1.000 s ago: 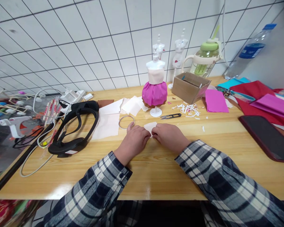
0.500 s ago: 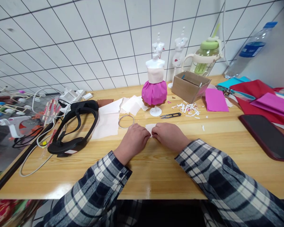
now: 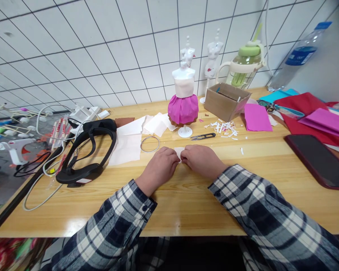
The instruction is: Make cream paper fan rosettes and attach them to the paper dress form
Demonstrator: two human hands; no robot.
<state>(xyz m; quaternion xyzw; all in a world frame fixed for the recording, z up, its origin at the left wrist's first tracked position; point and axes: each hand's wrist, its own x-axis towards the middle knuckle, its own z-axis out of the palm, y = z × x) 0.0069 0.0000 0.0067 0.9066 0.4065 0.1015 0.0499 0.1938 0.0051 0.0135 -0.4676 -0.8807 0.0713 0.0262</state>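
Pale scrap (image 3: 179,151): position and grip

Through the head camera I locate the pale scrap at the table (image 3: 183,203), between the left hand (image 3: 161,165) and the right hand (image 3: 202,160). Its exposed part extends beyond the fingertips, away from the wearer. Both hands are curled inward and appear to pinch the near edge; the fingertips are partly hidden, so I cannot confirm each finger's placement. Beyond the left hand lies a metal ring (image 3: 150,152); beyond the right, the snips (image 3: 206,136).

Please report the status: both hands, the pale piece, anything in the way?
Left hand, right hand: both pinching small pale piece. Piece partly hidden. Thread snips beyond right hand, not in the way.
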